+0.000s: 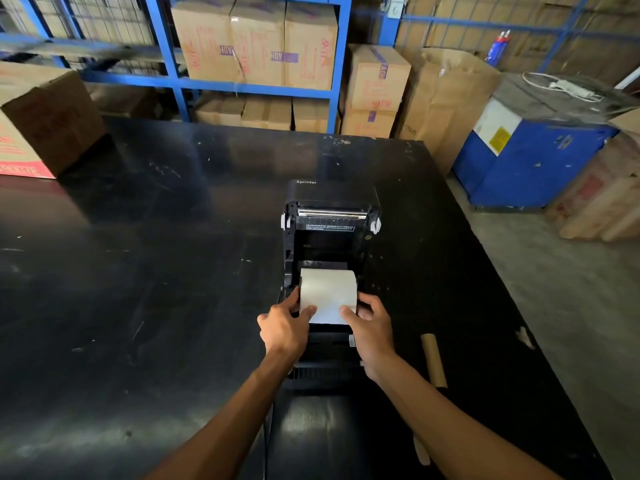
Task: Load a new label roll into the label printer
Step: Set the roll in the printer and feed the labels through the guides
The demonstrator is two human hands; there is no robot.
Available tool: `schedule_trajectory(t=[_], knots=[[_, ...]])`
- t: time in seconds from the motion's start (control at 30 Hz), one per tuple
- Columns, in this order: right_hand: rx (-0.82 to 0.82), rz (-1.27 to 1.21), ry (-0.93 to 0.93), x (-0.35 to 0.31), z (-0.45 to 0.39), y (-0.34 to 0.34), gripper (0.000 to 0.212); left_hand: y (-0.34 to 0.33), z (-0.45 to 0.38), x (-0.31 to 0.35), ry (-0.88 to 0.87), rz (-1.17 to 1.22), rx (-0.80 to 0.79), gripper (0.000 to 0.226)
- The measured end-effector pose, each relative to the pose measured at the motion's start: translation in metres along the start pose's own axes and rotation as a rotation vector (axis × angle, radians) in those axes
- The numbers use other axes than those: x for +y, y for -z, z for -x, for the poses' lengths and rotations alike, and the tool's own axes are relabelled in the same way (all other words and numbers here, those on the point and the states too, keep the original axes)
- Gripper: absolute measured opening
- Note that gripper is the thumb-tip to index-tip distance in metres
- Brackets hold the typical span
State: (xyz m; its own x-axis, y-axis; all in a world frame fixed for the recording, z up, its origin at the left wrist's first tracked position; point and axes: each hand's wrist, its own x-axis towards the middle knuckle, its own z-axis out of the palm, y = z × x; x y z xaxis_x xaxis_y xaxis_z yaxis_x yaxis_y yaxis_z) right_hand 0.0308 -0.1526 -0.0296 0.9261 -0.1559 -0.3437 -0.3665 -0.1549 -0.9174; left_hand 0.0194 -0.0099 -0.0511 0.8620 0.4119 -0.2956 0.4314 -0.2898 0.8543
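Note:
A black label printer (330, 237) stands on the black table with its lid tipped open and back. A white label roll (328, 289) sits in the printer's bay, its loose end drawn toward me over the front. My left hand (284, 327) holds the roll's left side, thumb pressed on the paper. My right hand (369, 327) holds the right side, thumb also on the paper. Both hands rest on the printer's front edge.
An empty brown cardboard core (433, 360) lies on the black table (138, 271) right of the printer. A cardboard box (41, 123) stands at the table's far left. Blue shelving with boxes (256, 43) is behind. A blue machine (530, 147) stands on the floor at right.

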Motion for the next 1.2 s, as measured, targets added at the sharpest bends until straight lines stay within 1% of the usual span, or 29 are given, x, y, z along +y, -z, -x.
schedule_trajectory(t=[0.07,0.17,0.23,0.3,0.4,0.47,0.57,0.67,0.73,0.8,0.87,0.93,1.0,1.07,1.1,1.2], knots=[[-0.003,0.028,-0.010,0.000,-0.003,0.000,0.039,-0.001,0.003,0.004,-0.008,-0.033,0.026,0.059],[0.004,0.005,-0.013,-0.003,-0.003,0.001,0.042,-0.005,-0.008,-0.008,-0.006,-0.055,0.023,0.069],[0.030,-0.001,-0.010,-0.003,-0.001,0.000,0.044,0.001,-0.002,0.001,-0.008,-0.092,-0.006,0.061],[0.063,0.052,0.006,-0.002,0.002,0.001,0.044,0.008,0.006,0.012,-0.016,-0.134,-0.009,0.050],[0.034,0.132,0.013,-0.001,0.004,0.002,0.043,0.011,0.008,0.013,-0.021,-0.163,0.003,0.049],[0.031,0.143,0.008,-0.003,0.005,0.004,0.040,0.011,0.009,0.013,-0.010,-0.166,0.013,0.052],[0.059,0.156,-0.002,-0.001,0.006,0.008,0.032,0.011,0.011,0.016,0.062,-0.117,0.059,0.056],[0.057,0.145,-0.025,-0.001,0.005,0.013,0.024,0.013,0.010,0.013,0.104,-0.065,0.036,0.048],[-0.003,0.106,-0.063,-0.005,0.006,0.019,0.016,0.018,0.006,0.009,0.137,0.049,-0.024,0.042],[-0.126,0.090,-0.087,-0.014,0.006,0.028,0.004,0.026,0.003,0.012,0.160,0.175,-0.145,0.031],[-0.255,0.135,-0.096,-0.020,0.001,0.037,0.008,0.035,0.005,0.020,0.169,0.209,-0.264,0.028],[-0.307,0.190,-0.071,-0.024,-0.003,0.044,0.010,0.040,0.002,0.022,0.128,0.184,-0.293,0.024],[-0.290,0.231,0.006,-0.020,-0.008,0.046,0.015,0.041,0.001,0.020,0.050,0.176,-0.285,0.020],[-0.237,0.257,0.073,-0.010,-0.009,0.043,0.012,0.038,0.002,0.013,-0.004,0.163,-0.243,0.013],[-0.200,0.255,0.093,-0.005,-0.008,0.040,0.011,0.037,0.003,0.009,-0.024,0.162,-0.212,0.014],[-0.105,0.281,0.083,0.016,-0.013,0.031,0.024,0.032,0.009,0.004,-0.088,0.111,-0.101,0.024]])
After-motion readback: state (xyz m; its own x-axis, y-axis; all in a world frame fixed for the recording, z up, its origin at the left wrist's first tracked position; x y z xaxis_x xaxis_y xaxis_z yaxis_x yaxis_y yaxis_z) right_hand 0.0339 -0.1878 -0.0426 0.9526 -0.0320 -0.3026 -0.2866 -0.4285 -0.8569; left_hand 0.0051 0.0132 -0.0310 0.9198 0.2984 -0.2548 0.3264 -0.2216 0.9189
